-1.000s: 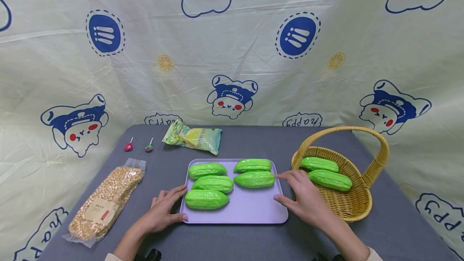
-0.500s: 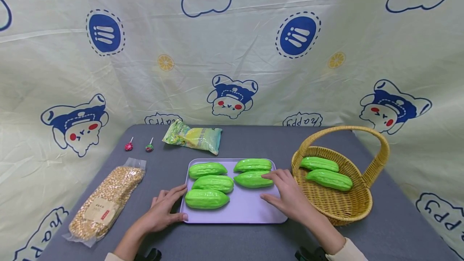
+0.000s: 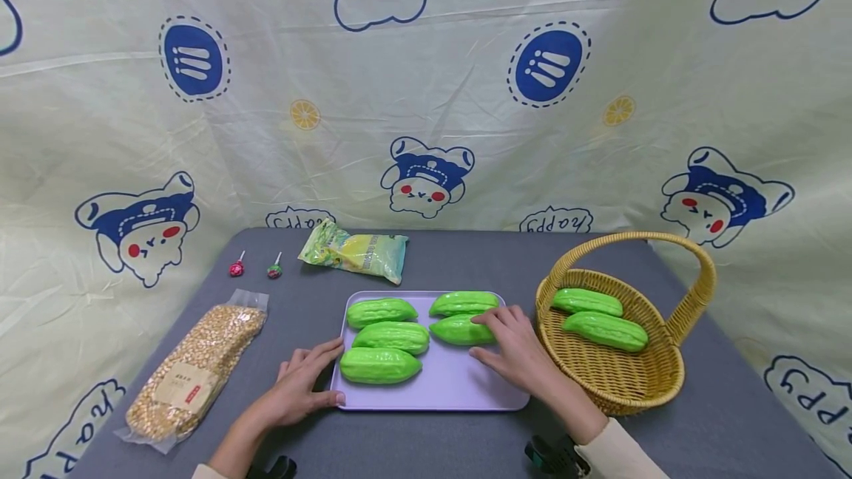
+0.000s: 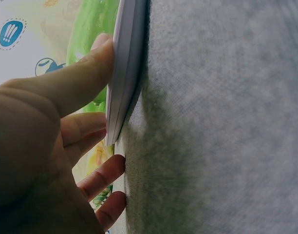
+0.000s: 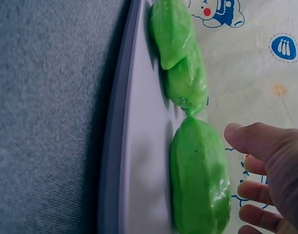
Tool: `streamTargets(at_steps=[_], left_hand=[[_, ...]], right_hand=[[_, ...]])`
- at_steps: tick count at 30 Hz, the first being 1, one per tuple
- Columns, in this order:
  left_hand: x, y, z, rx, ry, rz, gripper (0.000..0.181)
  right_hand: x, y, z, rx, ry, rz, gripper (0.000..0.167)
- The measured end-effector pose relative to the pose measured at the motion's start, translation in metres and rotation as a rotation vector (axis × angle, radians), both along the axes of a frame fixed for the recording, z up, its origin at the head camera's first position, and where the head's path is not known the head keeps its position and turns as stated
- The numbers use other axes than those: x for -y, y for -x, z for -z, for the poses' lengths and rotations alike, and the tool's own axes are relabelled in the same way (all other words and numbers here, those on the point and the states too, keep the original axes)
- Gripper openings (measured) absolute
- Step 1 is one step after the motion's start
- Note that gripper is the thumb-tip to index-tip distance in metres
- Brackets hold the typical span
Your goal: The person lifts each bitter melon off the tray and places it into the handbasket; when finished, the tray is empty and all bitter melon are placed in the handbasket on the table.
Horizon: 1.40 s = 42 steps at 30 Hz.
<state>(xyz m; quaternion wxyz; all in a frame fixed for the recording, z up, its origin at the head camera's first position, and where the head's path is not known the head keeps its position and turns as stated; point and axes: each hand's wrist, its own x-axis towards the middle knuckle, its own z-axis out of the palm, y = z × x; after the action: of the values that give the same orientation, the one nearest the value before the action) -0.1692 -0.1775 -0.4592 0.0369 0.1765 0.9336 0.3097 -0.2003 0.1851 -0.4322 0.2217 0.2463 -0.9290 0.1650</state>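
Observation:
On the lilac tray lie several green bitter melons: three in a left column, two at the right. My left hand rests on the tray's left edge; in the left wrist view the thumb presses its rim, fingers apart. My right hand hovers above the tray's right side, index finger over the nearer right bitter melon and hiding its end. In the right wrist view a gap shows between the spread thumb and that bitter melon.
A wicker basket with a tall handle stands to the tray's right, holding two bitter melons. A bag of corn kernels lies left. Behind are a green snack packet, a red lollipop and a green one.
My right hand has moved left from the basket side of the tray to above the nearer right bitter melon. The left hand and the bitter melons have stayed put.

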Motion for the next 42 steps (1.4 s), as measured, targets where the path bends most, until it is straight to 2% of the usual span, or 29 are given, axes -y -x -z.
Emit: streamTargets(at_steps=[11, 21, 30, 42], left_hand=[[0.0, 0.001, 0.001, 0.003, 0.009, -0.007, 0.077], [0.0, 0.001, 0.0, 0.001, 0.007, -0.009, 0.076], [0.001, 0.0, 0.003, -0.019, -0.002, 0.0, 0.075], [0.001, 0.001, 0.003, -0.011, -0.006, 0.0, 0.075]], right_hand=[[0.002, 0.008, 0.005, 0.073, -0.022, 0.062, 0.043], [0.004, 0.016, 0.011, 0.084, -0.052, 0.076, 0.048], [0.002, 0.021, 0.016, 0.052, -0.062, 0.079, 0.055], [0.0, 0.022, 0.022, 0.061, -0.046, 0.085, 0.054]])
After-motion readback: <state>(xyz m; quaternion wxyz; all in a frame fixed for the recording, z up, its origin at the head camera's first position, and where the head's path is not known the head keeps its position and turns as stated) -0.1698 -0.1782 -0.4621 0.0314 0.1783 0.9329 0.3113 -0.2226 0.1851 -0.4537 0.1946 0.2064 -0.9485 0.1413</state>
